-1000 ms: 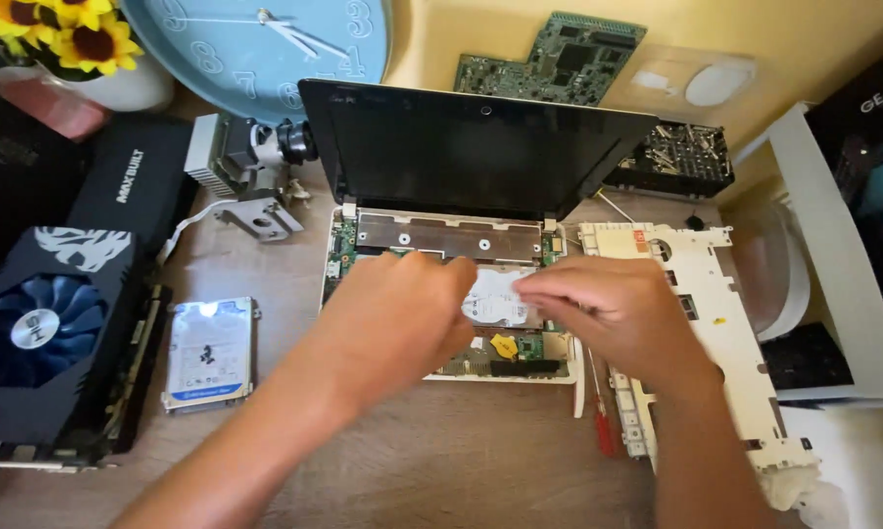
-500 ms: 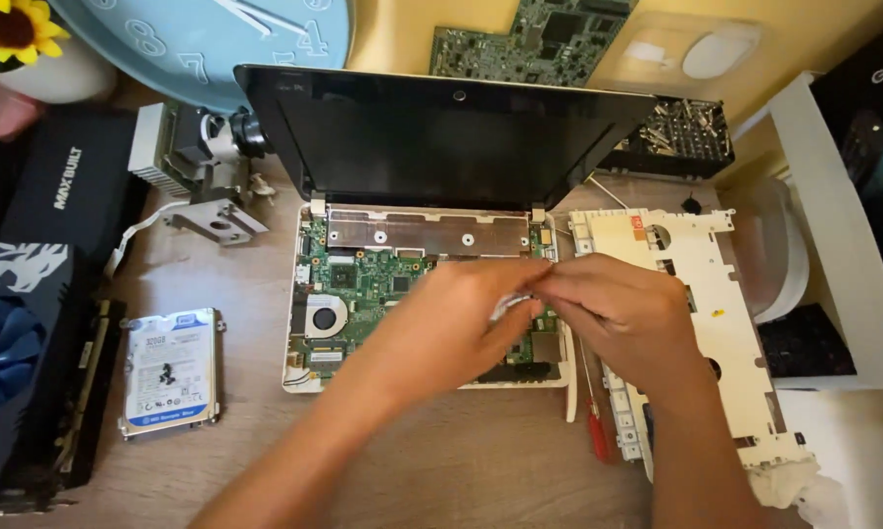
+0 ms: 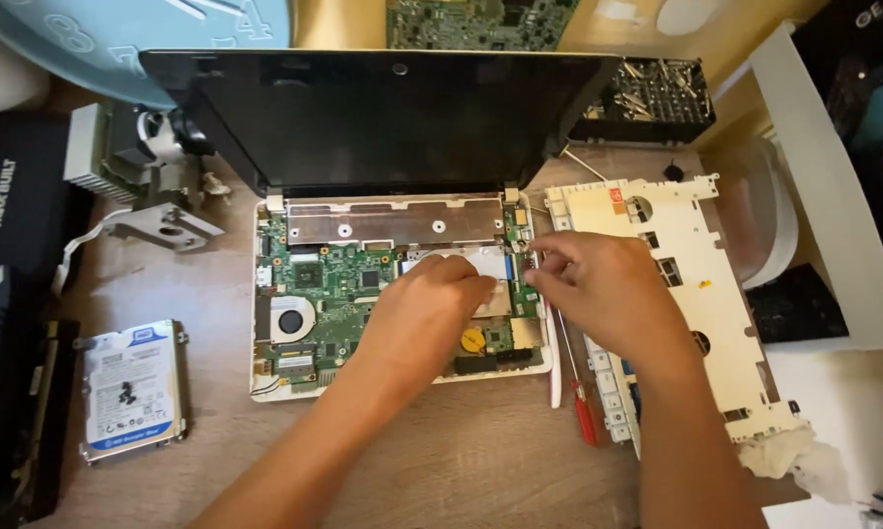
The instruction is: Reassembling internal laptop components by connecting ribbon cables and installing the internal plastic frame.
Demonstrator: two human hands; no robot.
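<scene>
An opened small laptop (image 3: 363,127) stands on a wooden desk, its green mainboard (image 3: 334,284) exposed with a round fan at the left. My left hand (image 3: 427,309) rests on a flat silver part (image 3: 461,263) in the right half of the board. My right hand (image 3: 598,284) pinches at the board's right edge beside a blue connector, fingertips closed on something too small to make out. A yellow coin cell (image 3: 473,340) shows just below my left hand.
A white laptop cover panel (image 3: 681,294) lies to the right, with a red-handled screwdriver (image 3: 583,407) beside it. A loose hard drive (image 3: 131,387) lies at the left. Metal brackets (image 3: 162,220), black boxes (image 3: 20,206) and a heatsink block (image 3: 647,98) ring the desk.
The view has dropped and closed in on the laptop. Both hands have shifted up and right on the board, uncovering its left half and the fan.
</scene>
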